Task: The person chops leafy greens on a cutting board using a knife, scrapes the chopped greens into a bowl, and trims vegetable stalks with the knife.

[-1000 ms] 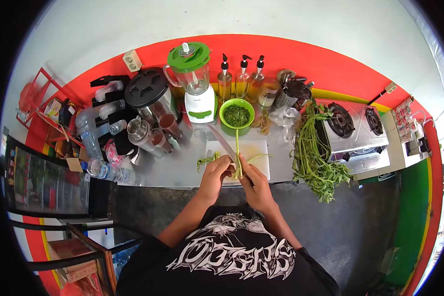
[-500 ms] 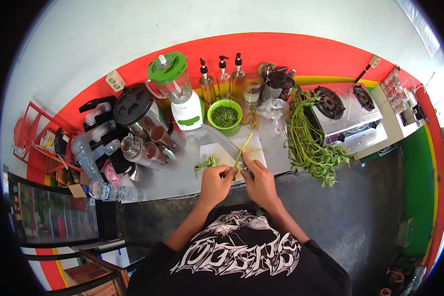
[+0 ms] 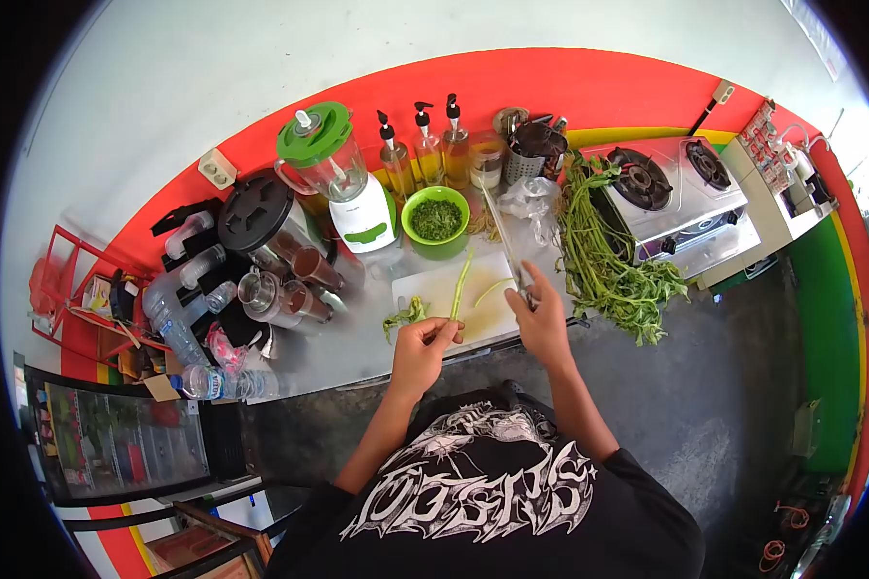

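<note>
My left hand (image 3: pixel 423 355) is closed on the lower end of a green stalk (image 3: pixel 462 285), which points up over the white cutting board (image 3: pixel 420 283). In my right hand (image 3: pixel 541 314) is a knife (image 3: pixel 504 227), gripped by its handle with the blade pointing up and away, apart from the stalk. A thin peeled strip (image 3: pixel 492 291) lies on the board between the hands. A small heap of leafy trimmings (image 3: pixel 407 315) sits at the board's left edge. Beyond the board stands a green bowl (image 3: pixel 438 247) holding chopped greens.
A blender (image 3: pixel 362 207) stands behind the bowl, near several pump bottles (image 3: pixel 428 154). Right of the board, a large bunch of leafy stalks (image 3: pixel 599 256) hangs over the counter edge beside a gas stove (image 3: pixel 686 217). Steel containers (image 3: pixel 261 294) and plastic bottles (image 3: pixel 203 381) crowd the left.
My right hand has moved right with the knife, whose blade has swung from across the stalk to upright, clear of it. My left hand still holds the stalk, now more upright.
</note>
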A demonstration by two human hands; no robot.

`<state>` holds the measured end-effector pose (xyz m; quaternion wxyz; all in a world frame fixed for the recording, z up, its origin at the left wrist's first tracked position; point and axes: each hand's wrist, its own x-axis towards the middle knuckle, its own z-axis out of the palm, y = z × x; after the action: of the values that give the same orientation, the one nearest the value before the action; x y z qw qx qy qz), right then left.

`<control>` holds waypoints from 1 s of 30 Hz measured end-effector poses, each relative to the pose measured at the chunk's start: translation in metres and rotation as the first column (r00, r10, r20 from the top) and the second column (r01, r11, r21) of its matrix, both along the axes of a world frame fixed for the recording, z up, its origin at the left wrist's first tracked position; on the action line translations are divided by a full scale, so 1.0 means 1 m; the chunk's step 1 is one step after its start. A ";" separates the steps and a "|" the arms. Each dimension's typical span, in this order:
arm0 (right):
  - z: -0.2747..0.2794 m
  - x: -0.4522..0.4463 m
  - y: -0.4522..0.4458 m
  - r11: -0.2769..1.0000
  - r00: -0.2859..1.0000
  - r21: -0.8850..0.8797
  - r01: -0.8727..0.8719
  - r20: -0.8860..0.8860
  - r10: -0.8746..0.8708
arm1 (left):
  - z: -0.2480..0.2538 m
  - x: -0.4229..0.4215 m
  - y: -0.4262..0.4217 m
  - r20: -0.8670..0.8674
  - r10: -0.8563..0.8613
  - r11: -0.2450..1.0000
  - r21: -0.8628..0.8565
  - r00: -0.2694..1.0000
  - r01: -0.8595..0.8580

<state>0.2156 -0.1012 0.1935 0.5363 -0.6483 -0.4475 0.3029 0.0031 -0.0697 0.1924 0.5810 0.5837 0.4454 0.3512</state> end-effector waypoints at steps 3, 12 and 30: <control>-0.006 -0.014 -0.002 0.996 0.965 -0.070 -0.063 -0.259 0.043 | -0.001 0.001 -0.001 0.065 -0.045 0.996 -0.068 0.997 0.050; 0.003 -0.034 -0.006 0.958 0.695 -0.073 -0.276 -0.704 0.147 | -0.002 0.003 -0.011 0.080 -0.164 0.982 -0.086 0.983 0.171; -0.090 -0.013 0.020 0.955 0.812 -0.287 -0.074 -0.573 -0.110 | -0.017 -0.007 -0.001 0.152 0.013 0.995 -0.095 0.988 0.002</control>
<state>0.2027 -0.0816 0.1030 0.5471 -0.6011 -0.2047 0.5454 -0.0043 -0.0703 0.1750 0.6393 0.5258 0.4176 0.3747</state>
